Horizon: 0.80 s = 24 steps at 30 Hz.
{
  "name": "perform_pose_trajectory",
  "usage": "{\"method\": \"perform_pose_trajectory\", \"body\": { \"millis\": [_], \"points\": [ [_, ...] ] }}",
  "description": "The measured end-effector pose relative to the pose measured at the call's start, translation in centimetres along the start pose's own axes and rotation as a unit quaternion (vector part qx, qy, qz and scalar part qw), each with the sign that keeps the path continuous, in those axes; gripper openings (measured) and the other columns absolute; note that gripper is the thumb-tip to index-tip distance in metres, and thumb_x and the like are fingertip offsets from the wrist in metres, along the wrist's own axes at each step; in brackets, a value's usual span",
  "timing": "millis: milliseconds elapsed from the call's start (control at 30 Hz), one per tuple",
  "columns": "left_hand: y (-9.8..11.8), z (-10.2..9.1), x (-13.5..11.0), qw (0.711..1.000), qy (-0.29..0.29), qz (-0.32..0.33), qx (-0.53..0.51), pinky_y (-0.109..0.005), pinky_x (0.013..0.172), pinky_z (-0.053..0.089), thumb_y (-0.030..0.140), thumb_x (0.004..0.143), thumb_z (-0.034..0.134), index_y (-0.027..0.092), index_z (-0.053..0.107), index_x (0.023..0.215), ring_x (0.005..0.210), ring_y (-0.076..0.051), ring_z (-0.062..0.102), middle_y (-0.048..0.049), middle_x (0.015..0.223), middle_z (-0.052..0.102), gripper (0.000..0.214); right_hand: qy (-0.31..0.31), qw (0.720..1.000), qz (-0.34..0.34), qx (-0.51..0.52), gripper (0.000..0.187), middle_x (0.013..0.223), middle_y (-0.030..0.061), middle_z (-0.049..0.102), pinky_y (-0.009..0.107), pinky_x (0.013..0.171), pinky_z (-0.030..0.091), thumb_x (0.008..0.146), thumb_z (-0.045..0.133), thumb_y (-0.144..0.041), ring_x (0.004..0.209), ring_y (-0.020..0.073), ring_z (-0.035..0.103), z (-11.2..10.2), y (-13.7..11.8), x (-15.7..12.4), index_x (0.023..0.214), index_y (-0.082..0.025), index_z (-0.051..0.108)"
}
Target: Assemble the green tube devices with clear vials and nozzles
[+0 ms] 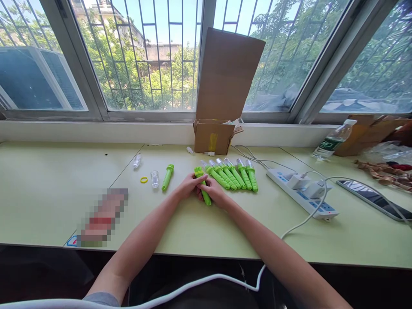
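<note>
Both my hands are closed round one green plastic handle with a ridged top end, held tilted just above the table. My left hand grips it near the ridged end. My right hand wraps its lower part, and some of its fingers are hidden. To the left lies a similar green handle without a clear cap. Beside that are a clear cylindrical cap and a yellow ring. On the right, several green handles with clear caps lie in a slanted row.
A cardboard box with its lid up stands by the window, small clear pieces before it. Another clear piece lies left. Rightward are a power strip with cables, a phone and a water bottle.
</note>
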<state>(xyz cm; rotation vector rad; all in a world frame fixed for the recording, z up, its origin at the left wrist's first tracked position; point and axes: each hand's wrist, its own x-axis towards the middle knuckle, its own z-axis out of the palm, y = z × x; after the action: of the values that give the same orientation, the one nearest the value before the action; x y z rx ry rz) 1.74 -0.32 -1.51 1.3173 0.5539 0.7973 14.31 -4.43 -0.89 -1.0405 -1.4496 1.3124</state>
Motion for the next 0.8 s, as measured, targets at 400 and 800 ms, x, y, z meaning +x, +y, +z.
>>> {"method": "perform_pose_trajectory", "body": {
  "millis": [400, 800],
  "points": [
    [-0.21, -0.04, 0.14, 1.0, 0.004, 0.008, 0.017, -0.024, 0.033, 0.043, 0.058, 0.073, 0.063, 0.015, 0.052, 0.082, 0.034, -0.016, 0.054, 0.0023, 0.045, 0.053, 0.046, 0.0, 1.0, -0.005, -0.02, 0.03, 0.05, -0.0004, 0.057, 0.024, 0.038, 0.043, 0.072, 0.067, -0.043, 0.04, 0.0127, 0.054, 0.08, 0.27, 0.11, 0.062, -0.019, 0.052],
    [0.56, 0.33, -0.18, 0.999, 0.025, -0.017, 0.026, -0.024, 0.036, 0.044, 0.06, 0.07, 0.065, 0.014, 0.054, 0.086, 0.035, -0.014, 0.054, 0.0027, 0.047, 0.054, 0.05, -0.01, 0.999, -0.007, -0.033, 0.03, 0.05, 0.0004, 0.057, 0.024, 0.037, 0.043, 0.074, 0.065, -0.045, 0.039, 0.0127, 0.053, 0.0, 0.41, 0.31, 0.062, -0.019, 0.053]
  ]
}}
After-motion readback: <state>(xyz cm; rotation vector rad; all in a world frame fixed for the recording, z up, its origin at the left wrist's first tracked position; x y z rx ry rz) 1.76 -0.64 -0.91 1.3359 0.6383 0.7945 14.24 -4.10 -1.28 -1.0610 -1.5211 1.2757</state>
